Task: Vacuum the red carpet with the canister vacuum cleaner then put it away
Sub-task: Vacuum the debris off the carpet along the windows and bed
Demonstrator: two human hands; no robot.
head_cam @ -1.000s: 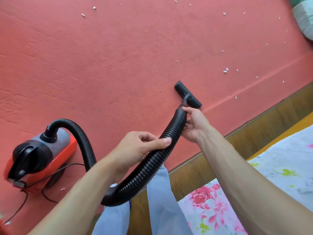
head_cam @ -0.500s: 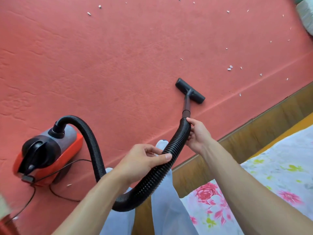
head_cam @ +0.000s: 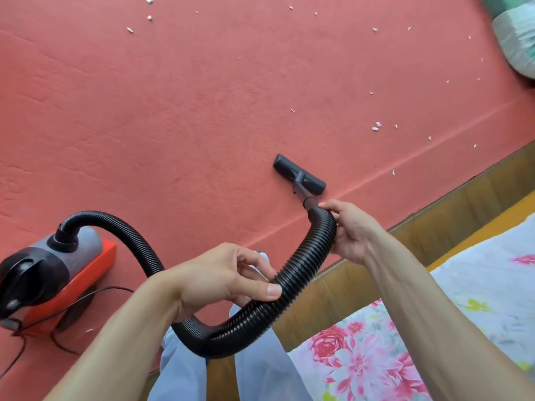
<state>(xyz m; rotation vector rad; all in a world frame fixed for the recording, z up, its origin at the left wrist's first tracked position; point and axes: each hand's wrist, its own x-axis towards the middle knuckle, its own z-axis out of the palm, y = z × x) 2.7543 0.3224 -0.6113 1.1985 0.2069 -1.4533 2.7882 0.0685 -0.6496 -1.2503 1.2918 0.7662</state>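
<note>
Both grips holding: right hand (head_cam: 353,230) wraps hose (head_cam: 301,270) near its end to steer floor nozzle (head_cam: 299,175), flat on red carpet (head_cam: 173,111). The left hand (head_cam: 220,276) pinches mid-length, probably lifting slack. The canister (head_cam: 52,273) sits left; white scraps (head_cam: 376,126) beyond nozzle lie uncollected.

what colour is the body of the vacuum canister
The canister is red-orange below, grey on top, with a black handle end; the head view shows it.

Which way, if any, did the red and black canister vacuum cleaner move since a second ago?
No. The red and black canister vacuum cleaner sits as far up-left of the white paper scrap on the red carpet as before.
</note>
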